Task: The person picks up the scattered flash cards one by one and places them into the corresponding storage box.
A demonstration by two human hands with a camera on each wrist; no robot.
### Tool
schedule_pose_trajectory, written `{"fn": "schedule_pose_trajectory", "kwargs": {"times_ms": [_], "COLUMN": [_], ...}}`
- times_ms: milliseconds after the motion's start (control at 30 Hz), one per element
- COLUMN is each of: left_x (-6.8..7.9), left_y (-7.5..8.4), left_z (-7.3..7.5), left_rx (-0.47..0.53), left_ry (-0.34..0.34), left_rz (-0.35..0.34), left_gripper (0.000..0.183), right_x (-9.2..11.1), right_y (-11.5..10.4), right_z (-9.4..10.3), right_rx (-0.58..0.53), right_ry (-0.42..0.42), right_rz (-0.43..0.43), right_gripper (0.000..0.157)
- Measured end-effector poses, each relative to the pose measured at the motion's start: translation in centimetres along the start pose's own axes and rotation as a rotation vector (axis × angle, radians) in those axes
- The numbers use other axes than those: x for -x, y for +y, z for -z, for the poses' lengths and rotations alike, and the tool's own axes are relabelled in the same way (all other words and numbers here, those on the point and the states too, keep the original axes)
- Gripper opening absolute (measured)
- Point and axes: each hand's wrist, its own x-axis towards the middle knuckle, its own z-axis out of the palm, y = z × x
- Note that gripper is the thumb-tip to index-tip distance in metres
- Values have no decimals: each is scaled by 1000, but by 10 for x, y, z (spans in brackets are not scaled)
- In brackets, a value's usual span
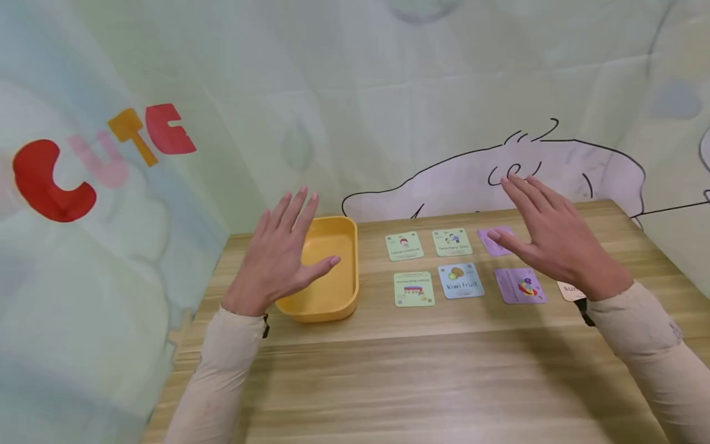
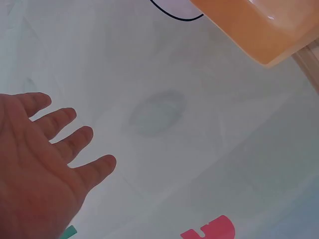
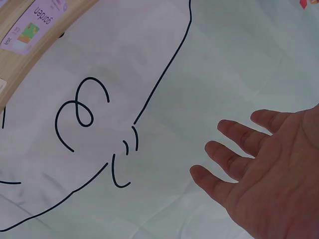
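My left hand (image 1: 277,253) is raised with fingers straight and thumb spread, in front of a yellow plastic tray (image 1: 348,271). In the left wrist view its palm shows bare, apart from the tray. My right hand (image 1: 560,237) is also raised and extended, holding nothing. Two rows of picture cards lie on the table, among them a green Teachers' Day card (image 1: 452,242), a blue kiwi fruit card (image 1: 461,281) and a purple card (image 1: 520,285). Behind the right hand, a purple garden card (image 3: 34,25) and a pale card (image 1: 570,291) are partly hidden in the head view.
The wood-grain table (image 1: 399,382) backs onto a printed cloth (image 1: 333,92) with a line-drawn animal on it. Another cloth side with the coloured letters CUTE (image 1: 55,185) borders the left. The tray stands left of the cards.
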Motion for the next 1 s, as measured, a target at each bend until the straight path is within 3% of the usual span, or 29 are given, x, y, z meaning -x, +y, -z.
{"fn": "schedule_pose_trajectory", "kwargs": {"times_ms": [367,767,1000], "left_x": [19,47,66], "left_y": [-14,-31,-37], "left_z": [-18,-48,-61], "left_rx": [41,129,163], "left_ry": [-20,-141,-175], "left_rz": [18,117,177], "left_gripper": [102,105,105], "right_x": [2,4,5], "right_y": [2,6,8], "right_z": [-4,-5,-6], "right_rx": [-14,-13,-16], "right_ry": [-5,-8,-13], "right_rz": [8,3,-6], "right_gripper": [84,83,83]}}
